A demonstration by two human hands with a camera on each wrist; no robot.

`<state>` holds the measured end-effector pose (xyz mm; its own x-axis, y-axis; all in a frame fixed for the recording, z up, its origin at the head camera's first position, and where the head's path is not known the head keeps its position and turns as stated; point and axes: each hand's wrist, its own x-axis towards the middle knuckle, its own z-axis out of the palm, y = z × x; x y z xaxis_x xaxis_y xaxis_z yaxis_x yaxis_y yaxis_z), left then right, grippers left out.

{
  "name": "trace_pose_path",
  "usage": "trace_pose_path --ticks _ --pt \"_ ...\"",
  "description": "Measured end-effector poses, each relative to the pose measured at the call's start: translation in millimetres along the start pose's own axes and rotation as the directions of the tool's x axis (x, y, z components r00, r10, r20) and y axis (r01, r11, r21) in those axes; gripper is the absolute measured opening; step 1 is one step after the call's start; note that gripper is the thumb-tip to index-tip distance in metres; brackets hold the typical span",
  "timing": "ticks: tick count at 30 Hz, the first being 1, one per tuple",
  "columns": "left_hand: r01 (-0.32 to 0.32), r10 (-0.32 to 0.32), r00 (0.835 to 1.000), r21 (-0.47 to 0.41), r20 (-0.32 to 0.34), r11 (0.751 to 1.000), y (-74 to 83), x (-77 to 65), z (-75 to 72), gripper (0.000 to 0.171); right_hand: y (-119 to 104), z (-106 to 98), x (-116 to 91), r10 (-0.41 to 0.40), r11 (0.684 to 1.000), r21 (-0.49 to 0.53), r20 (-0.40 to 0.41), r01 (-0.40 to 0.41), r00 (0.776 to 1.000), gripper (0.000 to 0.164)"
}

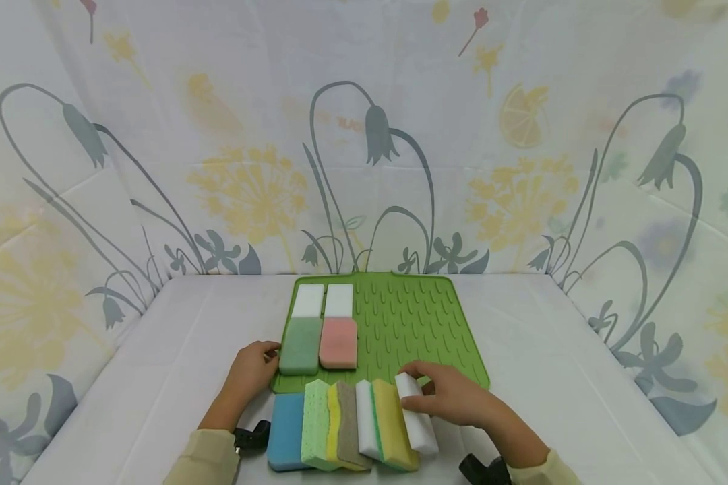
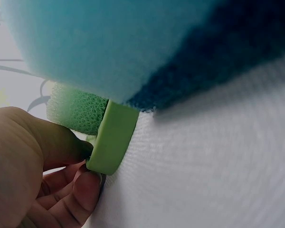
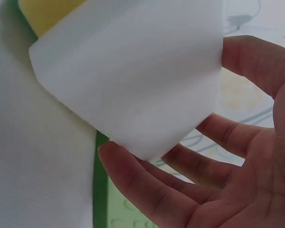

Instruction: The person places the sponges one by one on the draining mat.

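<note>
My right hand (image 1: pixel 451 394) grips a white sponge block (image 1: pixel 420 424) between thumb and fingers, at the right end of a leaning row of sponges. The right wrist view shows the white block's broad face, with fingertips along its edges. At the left edge of a green textured mat (image 1: pixel 412 323), my left hand (image 1: pixel 251 370) pinches the mat's rim (image 2: pixel 116 137). Beside that hand, a green sponge (image 1: pixel 300 347) lies on the mat next to a pink sponge (image 1: pixel 338 343). Behind them lie two white blocks, one left (image 1: pixel 307 300) and one right (image 1: pixel 339 300).
In front of the mat, the row holds a blue sponge (image 1: pixel 287 431), a light green sponge (image 1: pixel 315 424), a grey-and-yellow sponge (image 1: pixel 353 431), another white block (image 1: pixel 368 417) and a yellow sponge with green backing (image 1: pixel 394 424). A patterned cloth (image 1: pixel 364 202) hangs behind the table.
</note>
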<state>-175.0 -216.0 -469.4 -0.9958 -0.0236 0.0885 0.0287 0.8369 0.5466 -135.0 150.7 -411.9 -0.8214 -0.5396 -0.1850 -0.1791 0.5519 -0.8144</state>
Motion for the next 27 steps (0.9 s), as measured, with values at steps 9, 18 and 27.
trace_pose_path --ticks 9,18,27 --pt "-0.002 0.002 1.000 -0.006 -0.005 1.000 0.5 -0.3 -0.3 0.031 -11 -10 13 -0.027 0.994 -0.104 -0.044 0.022 0.999 0.047" --pt "0.006 -0.006 1.000 -0.002 0.001 1.000 1.6 -0.1 -1.0 0.031 -16 -19 28 -0.019 0.989 -0.146 -0.077 0.008 0.997 0.050" --pt "0.013 -0.013 1.000 -0.004 0.006 1.000 2.0 -0.3 -1.5 0.031 -20 -25 49 -0.010 0.984 -0.180 -0.117 -0.011 0.993 0.052"
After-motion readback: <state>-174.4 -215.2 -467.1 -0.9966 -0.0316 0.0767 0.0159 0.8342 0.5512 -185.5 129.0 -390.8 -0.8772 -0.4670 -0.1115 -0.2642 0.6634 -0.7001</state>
